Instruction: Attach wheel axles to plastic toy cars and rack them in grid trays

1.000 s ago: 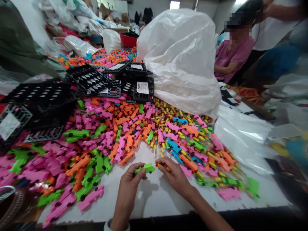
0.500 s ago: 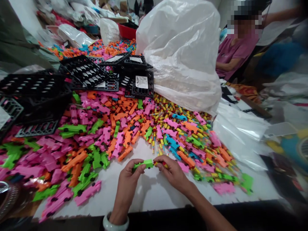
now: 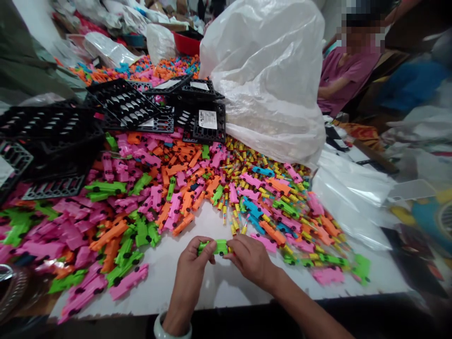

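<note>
Above the white tabletop, near its front edge, my left hand is closed around a green toy car with black wheels. At the car's right end, my right hand pinches a small tube whose yellow and red tip barely shows between the fingers. My fingers hide most of that tube, and I cannot tell how far it goes into the car. To the left lies a heap of loose pink, orange and green toy cars. On the right, cars such as a pink one lie among slim yellow-banded tubes.
Black plastic trays are stacked at the back left. A large translucent bag stands behind the tubes, and flat clear bags lie at the right. Farther back sits a person in a pink shirt.
Both hands have come slightly lower and nearer to me with the green toy car. My right hand has turned and closed in on the car's end, covering more of the tube.
</note>
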{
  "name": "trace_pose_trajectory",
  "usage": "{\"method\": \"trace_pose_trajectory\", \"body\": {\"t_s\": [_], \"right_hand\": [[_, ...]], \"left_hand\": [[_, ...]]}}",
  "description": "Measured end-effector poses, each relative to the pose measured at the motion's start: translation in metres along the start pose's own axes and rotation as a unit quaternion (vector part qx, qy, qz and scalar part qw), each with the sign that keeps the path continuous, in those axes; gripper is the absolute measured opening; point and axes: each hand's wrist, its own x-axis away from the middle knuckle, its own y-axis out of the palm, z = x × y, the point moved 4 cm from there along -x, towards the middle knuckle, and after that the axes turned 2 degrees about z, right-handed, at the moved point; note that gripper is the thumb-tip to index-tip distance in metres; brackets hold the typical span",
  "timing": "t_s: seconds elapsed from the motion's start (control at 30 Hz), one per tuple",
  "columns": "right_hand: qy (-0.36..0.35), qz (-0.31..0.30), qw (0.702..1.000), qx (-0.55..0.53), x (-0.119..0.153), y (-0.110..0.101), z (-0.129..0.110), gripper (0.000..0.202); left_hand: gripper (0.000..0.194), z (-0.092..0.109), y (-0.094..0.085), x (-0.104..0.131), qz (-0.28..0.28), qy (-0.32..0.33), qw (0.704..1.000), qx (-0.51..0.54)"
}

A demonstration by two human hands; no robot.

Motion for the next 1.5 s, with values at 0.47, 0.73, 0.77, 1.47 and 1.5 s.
{"method": "trace_pose_trajectory", "body": {"t_s": [0.47, 0.73, 0.77, 1.47, 1.5], "right_hand": [[0.133, 0.183, 0.947, 0.227, -0.013, -0.075, 0.064, 0.029], [0.27, -0.101, 0.937, 0.196, -0.057, 0.021, 0.045, 0.027], [0.292, -0.14, 0.925, 0.201, -0.06, 0.035, 0.043, 0.03], [0.183, -0.08, 0.978, -0.063, -0.048, 0.046, 0.022, 0.005], [0.204, -0.075, 0.966, -0.138, -0.042, 0.041, 0.022, 0.006]], "left_hand": [[0.037, 0.019, -0.035, -0.032, 0.212, 0.257, 0.871, -0.361], [0.025, 0.005, -0.027, -0.034, 0.234, 0.311, 0.748, -0.537], [0.024, 0.003, -0.026, -0.032, 0.219, 0.306, 0.762, -0.527], [0.033, -0.007, -0.034, -0.02, 0.061, 0.098, 0.99, -0.079], [0.035, -0.007, -0.034, -0.018, 0.051, 0.093, 0.992, -0.066]]}}
